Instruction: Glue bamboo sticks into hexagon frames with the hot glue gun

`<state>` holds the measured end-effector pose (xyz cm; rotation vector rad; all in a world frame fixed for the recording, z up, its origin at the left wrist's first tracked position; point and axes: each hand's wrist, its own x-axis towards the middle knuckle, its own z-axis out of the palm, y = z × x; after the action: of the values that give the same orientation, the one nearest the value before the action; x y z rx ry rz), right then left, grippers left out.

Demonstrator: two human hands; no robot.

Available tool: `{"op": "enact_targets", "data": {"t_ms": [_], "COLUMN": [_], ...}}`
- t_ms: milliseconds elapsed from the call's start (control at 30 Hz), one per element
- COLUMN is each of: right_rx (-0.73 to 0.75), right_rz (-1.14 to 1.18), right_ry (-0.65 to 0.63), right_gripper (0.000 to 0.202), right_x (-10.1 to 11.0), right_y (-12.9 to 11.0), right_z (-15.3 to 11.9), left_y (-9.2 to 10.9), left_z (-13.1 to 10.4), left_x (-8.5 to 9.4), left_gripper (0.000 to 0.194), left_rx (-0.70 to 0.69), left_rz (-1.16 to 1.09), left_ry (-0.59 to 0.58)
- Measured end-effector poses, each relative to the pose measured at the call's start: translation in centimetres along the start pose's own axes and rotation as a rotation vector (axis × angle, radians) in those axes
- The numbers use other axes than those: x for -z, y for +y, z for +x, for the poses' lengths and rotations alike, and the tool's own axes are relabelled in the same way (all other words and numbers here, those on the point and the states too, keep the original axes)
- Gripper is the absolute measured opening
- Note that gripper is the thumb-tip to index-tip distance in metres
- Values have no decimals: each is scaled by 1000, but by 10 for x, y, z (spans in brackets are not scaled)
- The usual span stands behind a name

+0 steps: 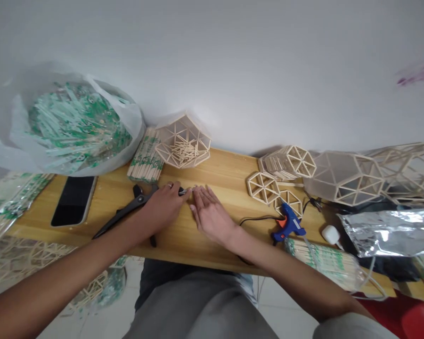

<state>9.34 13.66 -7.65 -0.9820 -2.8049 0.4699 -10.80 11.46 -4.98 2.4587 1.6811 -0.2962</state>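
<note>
My left hand (167,206) rests on the wooden table (229,176) with its fingers curled round a small dark and metallic tool that pokes out at the fingertips. Just to its right, my right hand (212,214) lies palm down, fingertips almost touching the tool's tip; anything under them is too small to make out. Black scissors (125,210) lie partly beneath my left hand and forearm. Beyond the hands stands a hexagonal stick container (183,141) with short sticks inside. Right of my right hand are flat hexagonal stick frames (263,187) and a blue glue gun (289,223).
A white plastic bag (134,136) of wrappers, a stick bundle (146,157) and a phone (73,201) are at left. On the right are stick structures (342,179), a silver packet (392,230), a white charger (331,234) and wrapped sticks (325,263).
</note>
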Motion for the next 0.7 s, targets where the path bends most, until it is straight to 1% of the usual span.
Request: {"op": "enact_targets", "data": {"t_ms": [167, 333, 500, 633, 700], "right_rx": [39, 9, 51, 16, 10], "right_rz": [6, -11, 2, -6, -9], "right_ry": [-1, -19, -36, -11, -6], "right_gripper": [55, 54, 56, 55, 54], "right_x": [1, 3, -1, -2, 0], "right_y": [-3, -9, -16, -13, -11], "right_z": [0, 6, -1, 11, 13], "left_y": [-3, -8, -11, -15, -14], "left_z": [-4, -9, -21, -13, -9], "left_x": [-1, -4, -14, -10, -8], "left_gripper": [54, 52, 56, 53, 53], "left_rx": [-58, 16, -81, -12, -7], "left_rz": [-4, -24, -34, 1, 18], "left_ry": [1, 18, 61, 49, 40]}}
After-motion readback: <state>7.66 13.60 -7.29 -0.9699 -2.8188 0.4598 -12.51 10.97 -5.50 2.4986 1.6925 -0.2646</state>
